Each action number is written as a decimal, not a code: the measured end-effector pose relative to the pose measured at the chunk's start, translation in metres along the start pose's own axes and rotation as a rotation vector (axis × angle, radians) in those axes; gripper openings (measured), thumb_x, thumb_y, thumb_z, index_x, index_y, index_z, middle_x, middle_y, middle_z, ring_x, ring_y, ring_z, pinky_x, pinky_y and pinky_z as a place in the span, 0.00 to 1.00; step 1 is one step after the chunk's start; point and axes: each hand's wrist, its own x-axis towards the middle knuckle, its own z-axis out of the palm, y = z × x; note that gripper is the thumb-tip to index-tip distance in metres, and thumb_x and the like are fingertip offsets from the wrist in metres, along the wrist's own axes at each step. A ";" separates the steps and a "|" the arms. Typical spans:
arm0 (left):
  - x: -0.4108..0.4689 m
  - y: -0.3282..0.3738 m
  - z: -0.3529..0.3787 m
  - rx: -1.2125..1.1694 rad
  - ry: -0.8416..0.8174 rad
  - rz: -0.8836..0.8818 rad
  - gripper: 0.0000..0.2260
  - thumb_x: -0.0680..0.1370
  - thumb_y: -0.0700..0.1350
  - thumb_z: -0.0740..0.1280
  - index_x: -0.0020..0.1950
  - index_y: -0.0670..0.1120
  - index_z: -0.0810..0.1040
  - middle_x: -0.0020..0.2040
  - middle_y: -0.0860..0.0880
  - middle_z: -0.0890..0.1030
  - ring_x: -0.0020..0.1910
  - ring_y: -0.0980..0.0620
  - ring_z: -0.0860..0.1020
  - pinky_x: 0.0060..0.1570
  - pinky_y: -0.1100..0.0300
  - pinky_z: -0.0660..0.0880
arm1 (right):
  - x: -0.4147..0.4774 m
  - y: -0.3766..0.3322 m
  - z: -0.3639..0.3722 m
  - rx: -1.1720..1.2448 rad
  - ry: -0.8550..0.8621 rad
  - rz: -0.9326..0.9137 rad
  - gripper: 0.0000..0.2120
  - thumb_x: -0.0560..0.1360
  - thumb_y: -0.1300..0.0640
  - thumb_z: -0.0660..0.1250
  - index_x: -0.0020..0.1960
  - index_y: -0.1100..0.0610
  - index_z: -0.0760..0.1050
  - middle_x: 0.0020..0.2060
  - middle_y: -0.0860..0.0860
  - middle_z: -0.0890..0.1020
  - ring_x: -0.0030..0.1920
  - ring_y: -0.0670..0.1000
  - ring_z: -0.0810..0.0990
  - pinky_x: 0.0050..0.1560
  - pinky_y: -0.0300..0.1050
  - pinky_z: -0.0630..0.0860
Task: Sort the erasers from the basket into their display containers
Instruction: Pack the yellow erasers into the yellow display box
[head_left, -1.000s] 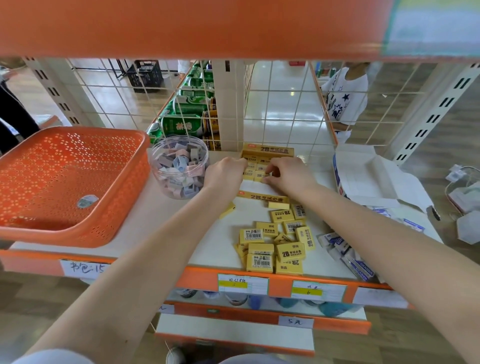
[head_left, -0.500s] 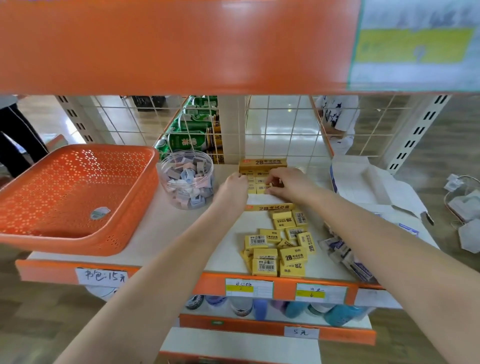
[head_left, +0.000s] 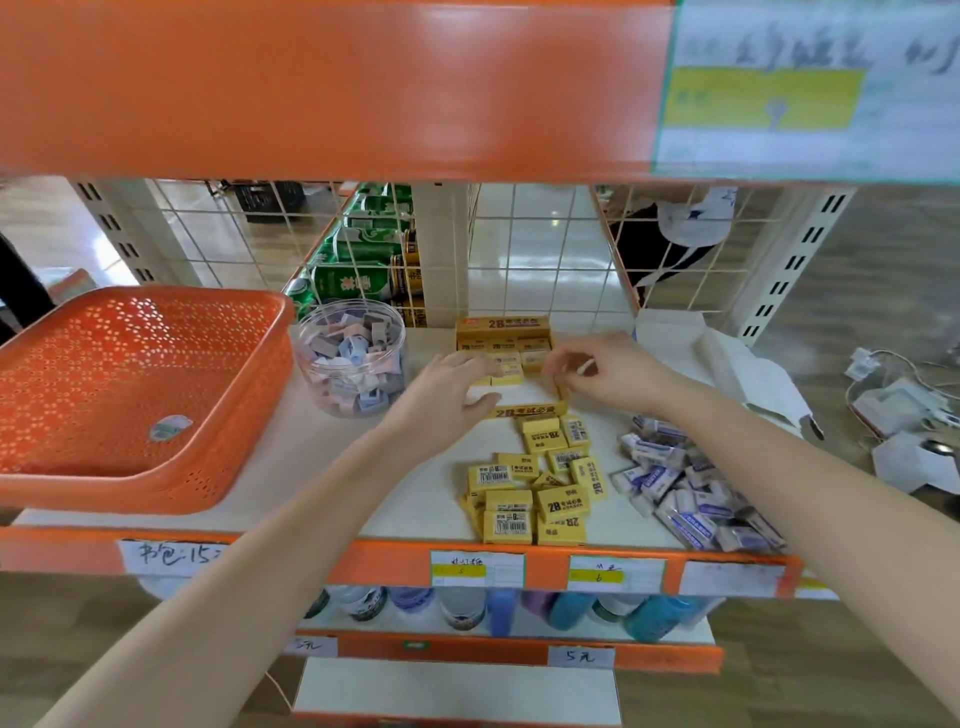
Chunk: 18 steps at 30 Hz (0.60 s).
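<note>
The orange basket (head_left: 140, 395) at centre left looks to overhang the front lip of the shelf (head_left: 322, 457); a knock from the left forearm could tip it off. It seems nearly empty, so most of the sorting from it is likely done.

The yellow display box (head_left: 501, 325) stands at centre frame, partly filled with rows of erasers. The left hand (head_left: 452, 389) lies open on its left side, fingers fairly straight and thumb at the front flap. If it presses unevenly, the light cardboard could slide back or the rows could buckle.

The loose yellow erasers (head_left: 535, 488) lie heaped at lower centre, close to the shelf lip, just beside a pile of white and blue erasers (head_left: 685, 493) at lower right. A sweeping wrist could push some over the edge or mix the two kinds.

The upper shelf hides the whole top of the frame. The right hand (head_left: 608, 371) is curled, fingertips together at the box's right wall; I cannot tell whether they pinch an eraser, the wall or nothing. A small pale thing in the basket is too blurred to name.
</note>
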 end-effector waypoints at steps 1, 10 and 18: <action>-0.003 0.000 -0.003 -0.023 -0.018 0.013 0.15 0.79 0.49 0.64 0.66 0.50 0.74 0.64 0.52 0.76 0.60 0.55 0.71 0.59 0.61 0.66 | -0.004 -0.002 0.000 -0.008 -0.044 -0.018 0.09 0.75 0.61 0.66 0.52 0.50 0.78 0.46 0.41 0.79 0.48 0.43 0.77 0.52 0.39 0.73; -0.026 -0.018 -0.026 0.068 -0.217 -0.083 0.16 0.76 0.44 0.68 0.65 0.47 0.76 0.60 0.51 0.79 0.61 0.53 0.75 0.54 0.65 0.67 | -0.017 -0.021 0.017 -0.331 -0.262 -0.140 0.20 0.75 0.52 0.68 0.66 0.52 0.73 0.60 0.46 0.74 0.54 0.44 0.72 0.54 0.32 0.65; -0.039 -0.024 -0.003 -0.089 -0.104 -0.186 0.19 0.74 0.42 0.72 0.64 0.45 0.76 0.55 0.48 0.80 0.49 0.56 0.75 0.48 0.70 0.67 | -0.021 -0.025 0.024 -0.264 -0.250 -0.183 0.14 0.74 0.56 0.69 0.59 0.50 0.79 0.57 0.48 0.77 0.42 0.37 0.70 0.47 0.27 0.65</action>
